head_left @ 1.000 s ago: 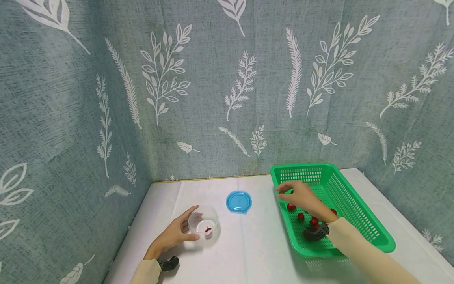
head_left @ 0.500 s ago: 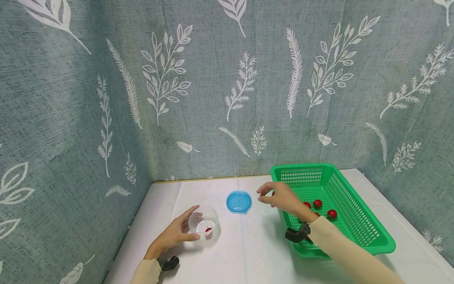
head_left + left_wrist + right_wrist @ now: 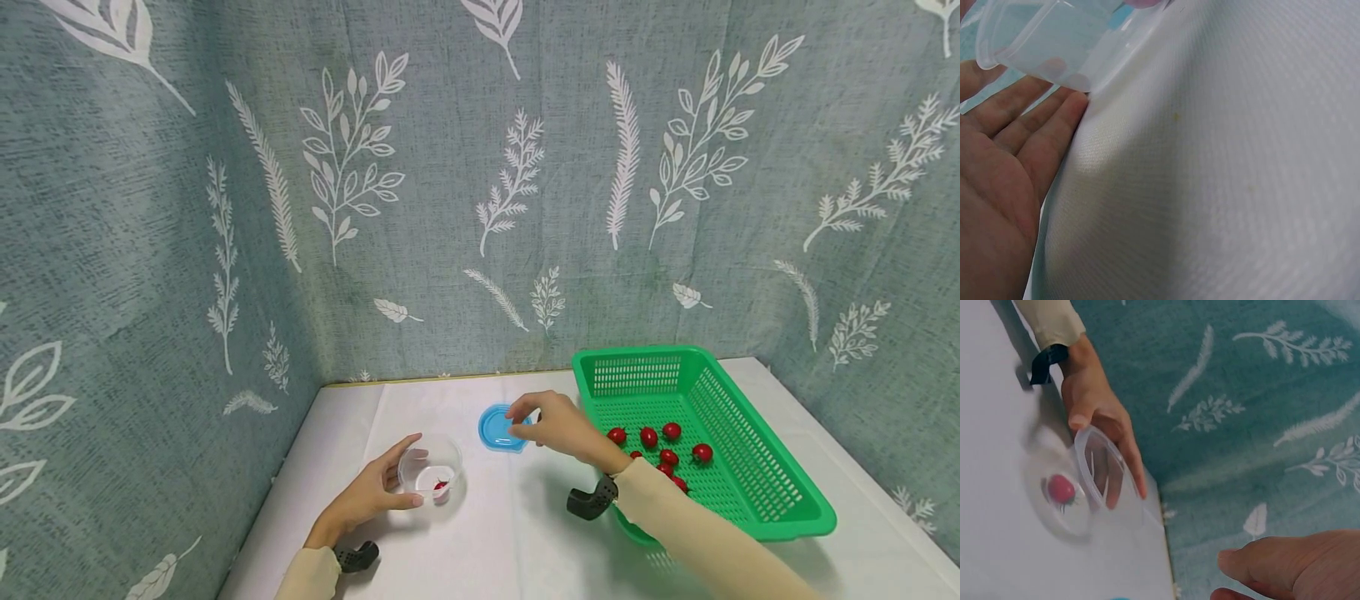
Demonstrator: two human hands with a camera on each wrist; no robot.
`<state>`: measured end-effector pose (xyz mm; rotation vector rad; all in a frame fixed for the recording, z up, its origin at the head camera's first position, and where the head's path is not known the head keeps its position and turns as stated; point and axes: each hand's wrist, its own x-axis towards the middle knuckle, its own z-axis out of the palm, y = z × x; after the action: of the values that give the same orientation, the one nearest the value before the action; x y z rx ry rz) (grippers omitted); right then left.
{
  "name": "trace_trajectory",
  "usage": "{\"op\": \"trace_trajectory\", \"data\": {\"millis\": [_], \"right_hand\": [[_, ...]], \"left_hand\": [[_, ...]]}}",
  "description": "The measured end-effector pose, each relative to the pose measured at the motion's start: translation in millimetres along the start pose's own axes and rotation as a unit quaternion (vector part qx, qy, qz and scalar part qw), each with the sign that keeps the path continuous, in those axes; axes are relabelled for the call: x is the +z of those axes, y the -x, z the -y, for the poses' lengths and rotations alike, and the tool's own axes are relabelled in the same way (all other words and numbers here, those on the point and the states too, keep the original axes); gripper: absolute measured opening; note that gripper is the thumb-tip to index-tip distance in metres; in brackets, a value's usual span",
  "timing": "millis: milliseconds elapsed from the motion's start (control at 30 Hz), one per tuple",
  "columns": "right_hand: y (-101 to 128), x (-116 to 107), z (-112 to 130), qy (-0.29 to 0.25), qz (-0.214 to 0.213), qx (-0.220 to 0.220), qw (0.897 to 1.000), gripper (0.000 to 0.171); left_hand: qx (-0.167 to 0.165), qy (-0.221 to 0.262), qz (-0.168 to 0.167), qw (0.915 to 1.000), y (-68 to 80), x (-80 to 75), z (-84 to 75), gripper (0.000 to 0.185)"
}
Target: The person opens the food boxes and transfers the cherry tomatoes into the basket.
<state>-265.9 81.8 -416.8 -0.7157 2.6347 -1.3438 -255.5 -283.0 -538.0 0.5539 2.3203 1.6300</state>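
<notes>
My left hand (image 3: 371, 490) rests around the left side of a clear plastic cup (image 3: 429, 461), thumb in front and fingers behind. One red cherry tomato (image 3: 441, 486) with a green stem lies in its bottom; the right wrist view shows the cup tilted by the camera's angle. Above the right part of a round blue lid (image 3: 495, 432) is my right hand (image 3: 558, 425), index finger and thumb bent toward each other with a gap at their tips. A dark patch lies behind them; whether something is held there is hidden. In the right wrist view only the thumb (image 3: 1272, 562) shows well.
A green perforated basket (image 3: 757, 425) stands at the right, with several cherry tomatoes (image 3: 670, 457) on its floor. White cloth (image 3: 480, 542) covers the table. A patterned grey-green curtain (image 3: 435, 208) closes off the back and sides.
My right hand has moved left from above the basket, across its rim, to over the blue lid's edge, uncovering more tomatoes. My left hand and the cup have stayed in place.
</notes>
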Motion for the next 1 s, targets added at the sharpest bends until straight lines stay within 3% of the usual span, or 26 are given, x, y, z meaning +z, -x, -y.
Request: {"op": "trace_trajectory", "data": {"millis": [600, 1000], "right_hand": [[-17, 57, 27, -0.017, 0.040, -0.008, 0.999, 0.013], [-29, 82, 22, 0.007, 0.064, -0.018, 0.998, 0.016]], "left_hand": [[-0.006, -0.004, -0.002, 1.0000, -1.0, 1.5, -1.1, 0.102], [-0.008, 0.001, 0.001, 1.0000, 0.0, 1.7, -4.4, 0.101]]}}
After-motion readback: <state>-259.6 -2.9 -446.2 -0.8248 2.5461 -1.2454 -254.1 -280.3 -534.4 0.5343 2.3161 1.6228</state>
